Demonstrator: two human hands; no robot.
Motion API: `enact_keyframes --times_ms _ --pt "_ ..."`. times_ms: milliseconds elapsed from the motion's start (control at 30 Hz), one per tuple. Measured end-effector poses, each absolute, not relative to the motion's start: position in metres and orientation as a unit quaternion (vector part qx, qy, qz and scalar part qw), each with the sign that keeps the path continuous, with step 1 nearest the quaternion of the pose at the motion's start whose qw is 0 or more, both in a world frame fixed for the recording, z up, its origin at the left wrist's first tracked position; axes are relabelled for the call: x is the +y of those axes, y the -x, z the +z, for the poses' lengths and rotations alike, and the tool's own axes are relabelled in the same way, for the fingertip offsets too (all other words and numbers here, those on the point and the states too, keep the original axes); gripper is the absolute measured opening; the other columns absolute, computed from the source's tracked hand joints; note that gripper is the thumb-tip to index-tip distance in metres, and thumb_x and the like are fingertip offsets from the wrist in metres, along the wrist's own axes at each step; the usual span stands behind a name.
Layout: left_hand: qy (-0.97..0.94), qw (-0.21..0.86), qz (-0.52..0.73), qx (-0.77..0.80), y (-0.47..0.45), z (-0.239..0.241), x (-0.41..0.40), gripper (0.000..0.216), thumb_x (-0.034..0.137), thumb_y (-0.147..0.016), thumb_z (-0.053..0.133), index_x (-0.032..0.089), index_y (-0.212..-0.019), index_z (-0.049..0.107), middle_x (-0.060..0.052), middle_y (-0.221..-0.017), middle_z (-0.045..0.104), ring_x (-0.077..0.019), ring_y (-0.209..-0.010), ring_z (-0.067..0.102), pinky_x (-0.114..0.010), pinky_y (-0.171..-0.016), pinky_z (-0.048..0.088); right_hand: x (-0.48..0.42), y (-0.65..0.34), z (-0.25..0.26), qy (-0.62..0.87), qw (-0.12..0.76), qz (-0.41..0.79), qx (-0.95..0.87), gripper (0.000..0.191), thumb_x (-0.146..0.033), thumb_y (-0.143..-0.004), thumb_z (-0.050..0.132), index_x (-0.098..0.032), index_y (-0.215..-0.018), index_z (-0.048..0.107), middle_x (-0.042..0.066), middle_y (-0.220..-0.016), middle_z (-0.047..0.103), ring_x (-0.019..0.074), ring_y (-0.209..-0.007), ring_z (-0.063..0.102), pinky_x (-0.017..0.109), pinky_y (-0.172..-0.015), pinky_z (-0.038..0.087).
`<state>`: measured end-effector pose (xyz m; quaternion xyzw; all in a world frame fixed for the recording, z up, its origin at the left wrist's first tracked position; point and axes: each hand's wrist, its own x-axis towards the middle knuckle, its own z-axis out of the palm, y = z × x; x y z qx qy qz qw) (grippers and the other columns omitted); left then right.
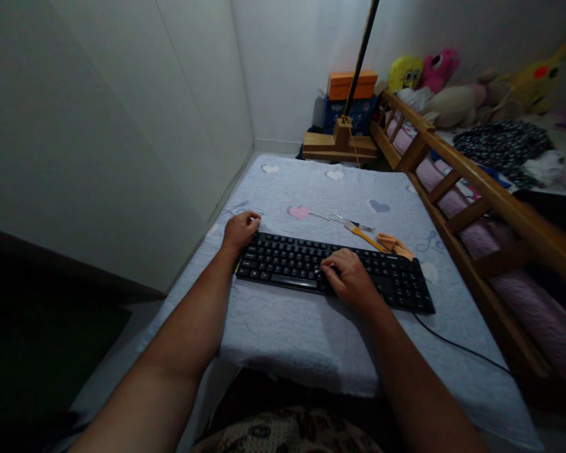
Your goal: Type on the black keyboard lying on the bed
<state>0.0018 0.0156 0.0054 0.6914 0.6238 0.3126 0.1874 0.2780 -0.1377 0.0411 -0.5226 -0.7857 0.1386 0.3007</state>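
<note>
A black keyboard lies across the cloth-covered table, its cable leaving toward the right. At its upper left corner is my left hand, fingers curled in and closed against the keyboard's edge. My right hand is over the keys right of the space bar, with the fingers pinched. A small thin white stick shows at those fingertips; most of it is hidden. Behind the keyboard lie a yellow-handled brush, a thin wire tool, a dark slim tool and a folded orange cloth.
A pale blue cloth with hearts covers the table. White cabinet panels stand at the left. A wooden bed rail runs along the right, with plush toys beyond. At the back are a wooden stand and an orange box.
</note>
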Motion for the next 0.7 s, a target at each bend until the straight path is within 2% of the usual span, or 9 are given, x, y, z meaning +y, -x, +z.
enact_keyframes --times_ms 700 --pt "-0.692 0.187 0.315 0.622 0.0005 0.0017 0.0183 0.036 0.039 -0.078 0.048 0.016 -0.093 0.072 -0.002 -0.065 0.060 -0.0157 -0.062 0.052 -0.027 -0.060 0.036 -0.1394 -0.2817 0.0423 0.544 0.308 0.114 -0.772 0.013 -0.015 -0.083 0.052 -0.020 -0.074 0.058 0.005 -0.077 0.062 0.0207 -0.081 0.054 0.037 -0.080 0.038"
